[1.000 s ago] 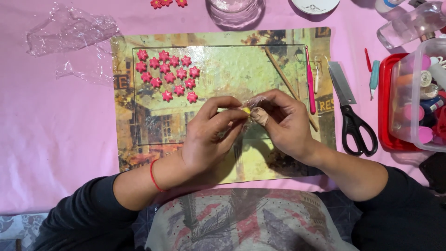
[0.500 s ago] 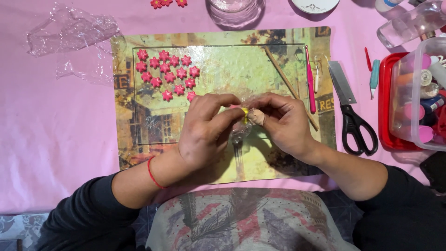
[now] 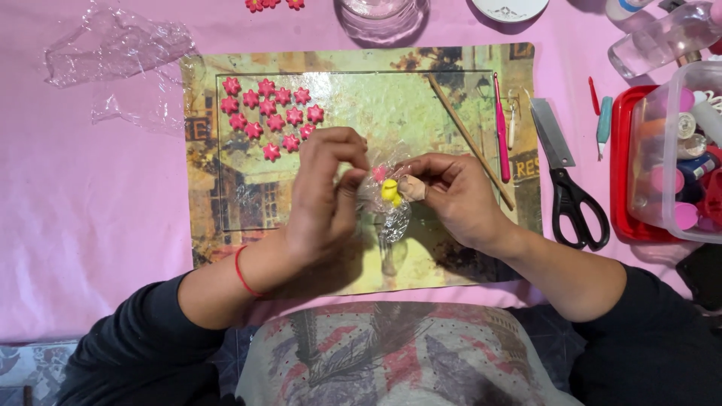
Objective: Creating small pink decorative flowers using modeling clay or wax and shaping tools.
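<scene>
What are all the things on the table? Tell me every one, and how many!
pink flowers: about fifteen, pink, upper left of the mat; a few more at the top edge
mat: one, picture print, table middle
tablecloth: one, pink
plastic wrap: one crumpled piece, clear, upper left
glass jar: one, clear, top edge
wooden stick: one, brown, mat's right part
pink tool: one, beside the stick
scissors: one, black handles, right of the mat
plastic box: one, clear, on a red lid, right edge
yellow bit: one, in clear film between the fingers
left hand: pinches the film
right hand: holds the film
</scene>
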